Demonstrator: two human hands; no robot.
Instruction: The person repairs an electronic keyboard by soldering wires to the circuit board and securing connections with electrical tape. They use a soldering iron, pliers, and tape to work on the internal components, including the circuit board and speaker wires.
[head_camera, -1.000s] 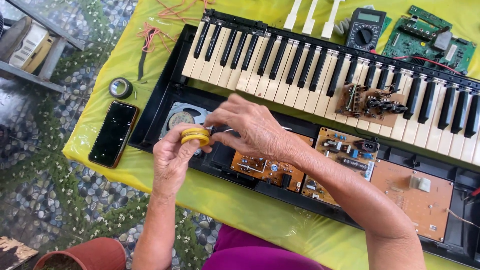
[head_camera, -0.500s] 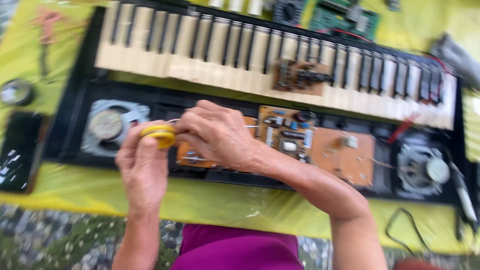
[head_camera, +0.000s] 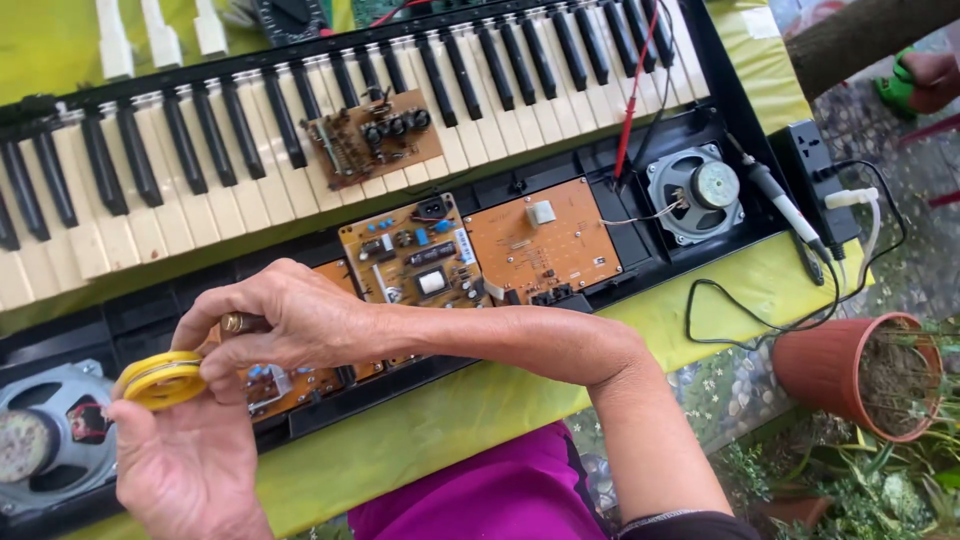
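Head view: both hands (head_camera: 215, 400) still clasping yellow spool (head_camera: 160, 380); keyboard (head_camera: 300, 130) now further left, sharper

A small white rectangular label (head_camera: 465, 246) sat on the green circuit board (head_camera: 415, 255) in the open keyboard case. No packages, signs or lit screens were in view.

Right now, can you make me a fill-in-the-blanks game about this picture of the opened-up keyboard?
1. The left hand holds a small spool coloured ____.
2. The right hand touches the spool from ____.
3. On the piano keys lies a small brown circuit ____.
4. The round speaker sits beside a red ____ lead.

Missing words: yellow; above; board; probe
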